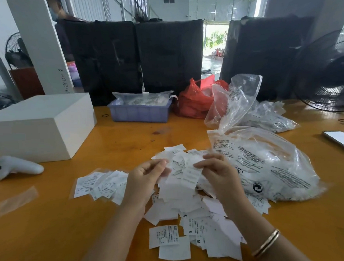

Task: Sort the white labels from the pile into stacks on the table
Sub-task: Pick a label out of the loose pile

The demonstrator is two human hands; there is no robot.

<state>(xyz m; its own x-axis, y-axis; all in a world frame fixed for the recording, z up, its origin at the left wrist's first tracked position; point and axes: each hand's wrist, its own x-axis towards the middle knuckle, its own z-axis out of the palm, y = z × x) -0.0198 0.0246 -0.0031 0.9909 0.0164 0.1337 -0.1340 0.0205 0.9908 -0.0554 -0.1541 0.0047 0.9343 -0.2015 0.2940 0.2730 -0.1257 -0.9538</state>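
Observation:
A loose pile of white labels [188, 213] is spread over the middle of the orange table [53, 236]. Above the pile, my left hand [144, 178] and my right hand [219, 172] hold a bunch of white labels [190, 172] between them, each pinching one side. The bunch hangs slightly above the pile. To the left lies a smaller group of printed labels [101, 185], some showing size letters. Near the front edge, a label marked XS [163, 236] lies face up beside others marked S and M.
A clear printed plastic bag [268, 165] full of labels lies right of my hands, more bags behind it. A white box [39, 125], a white controller [17, 167], a blue tray [139, 112], a red bag [195, 100], a phone [342, 141] and a fan [327, 72] surround the work area.

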